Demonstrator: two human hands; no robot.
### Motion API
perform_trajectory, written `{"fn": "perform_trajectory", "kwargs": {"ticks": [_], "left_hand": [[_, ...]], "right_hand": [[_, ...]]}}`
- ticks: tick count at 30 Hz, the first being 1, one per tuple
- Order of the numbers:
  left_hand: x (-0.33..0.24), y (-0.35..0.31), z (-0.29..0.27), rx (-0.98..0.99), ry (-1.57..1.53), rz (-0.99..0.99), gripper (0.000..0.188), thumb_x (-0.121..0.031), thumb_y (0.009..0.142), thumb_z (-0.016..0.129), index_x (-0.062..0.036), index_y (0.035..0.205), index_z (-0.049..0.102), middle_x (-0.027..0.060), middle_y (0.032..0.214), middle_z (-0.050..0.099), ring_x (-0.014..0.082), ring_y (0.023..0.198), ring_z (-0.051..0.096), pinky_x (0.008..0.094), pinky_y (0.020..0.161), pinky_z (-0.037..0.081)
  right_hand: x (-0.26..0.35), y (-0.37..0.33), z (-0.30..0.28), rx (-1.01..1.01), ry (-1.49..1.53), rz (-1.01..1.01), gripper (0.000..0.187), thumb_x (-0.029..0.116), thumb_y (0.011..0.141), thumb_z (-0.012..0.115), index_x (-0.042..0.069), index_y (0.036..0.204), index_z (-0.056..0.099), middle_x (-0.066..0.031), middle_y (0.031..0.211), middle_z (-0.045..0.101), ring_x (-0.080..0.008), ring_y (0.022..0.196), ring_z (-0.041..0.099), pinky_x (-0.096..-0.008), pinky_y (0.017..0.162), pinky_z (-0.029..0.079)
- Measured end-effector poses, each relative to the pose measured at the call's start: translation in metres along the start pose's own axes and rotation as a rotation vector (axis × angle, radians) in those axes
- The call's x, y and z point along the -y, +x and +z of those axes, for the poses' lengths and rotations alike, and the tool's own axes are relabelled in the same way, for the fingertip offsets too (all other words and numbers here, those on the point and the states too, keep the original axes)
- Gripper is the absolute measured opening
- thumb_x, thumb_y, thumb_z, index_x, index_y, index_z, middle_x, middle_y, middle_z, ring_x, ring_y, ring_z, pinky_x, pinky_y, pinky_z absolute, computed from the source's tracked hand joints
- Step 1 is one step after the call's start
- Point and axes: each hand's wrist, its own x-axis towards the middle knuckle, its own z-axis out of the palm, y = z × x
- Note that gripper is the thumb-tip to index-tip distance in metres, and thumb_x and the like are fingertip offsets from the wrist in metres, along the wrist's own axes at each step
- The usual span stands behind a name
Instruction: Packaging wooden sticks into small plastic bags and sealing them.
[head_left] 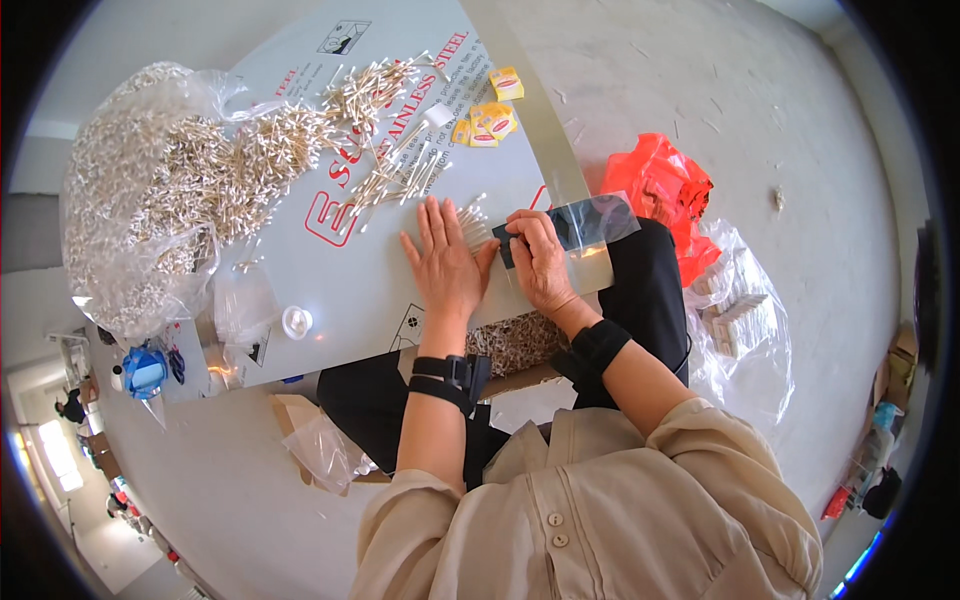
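My left hand [445,268] lies flat on the film-covered metal tabletop [350,285], fingers stretched out and thumb toward the right. Between my two hands is a small bunch of cotton swabs [474,225], partly hidden by the left thumb. My right hand [541,262] has its fingers bent and pressed together at the left end of a flat plastic bag [592,224], part dark and part see-through. That bag reaches over the table's right edge toward my knee. Loose cotton swabs [395,185] lie just beyond my left fingertips.
A large clear bag [150,200] spills a heap of swabs at left. Small yellow boxes [490,122] lie at the far edge, a round white container [297,322] near front. A red bag [660,185] and a clear bag of white packs [738,315] stand right. Below is a swab-filled box [515,343].
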Motion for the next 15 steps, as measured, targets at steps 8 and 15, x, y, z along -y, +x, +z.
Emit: {"fn": "perform_trajectory", "kwargs": {"ticks": [8,15], "left_hand": [[-0.011,-0.024,-0.007,0.123,-0.01,0.093,0.084,-0.045,0.085,0.062,-0.0021,0.148,0.026,0.0203,0.155,0.022,0.0344,0.144,0.02,0.058,0.114,0.012],[0.006,-0.02,0.008,-0.307,-0.737,-0.09,0.061,-0.034,0.098,0.049,-0.0012,0.146,0.03,0.0204,0.155,0.02,0.0331,0.144,0.021,0.046,0.115,0.02]], "right_hand": [[-0.001,0.003,0.001,-0.065,0.102,0.091,0.018,0.002,0.091,0.052,-0.003,0.108,0.055,-0.0169,0.118,0.056,-0.033,0.106,0.056,-0.0349,0.088,0.047],[-0.017,0.029,0.014,-0.167,0.365,0.168,0.031,0.016,0.1,0.047,-0.003,0.125,0.054,-0.0142,0.132,0.055,-0.0215,0.122,0.05,-0.0304,0.102,0.039]]}}
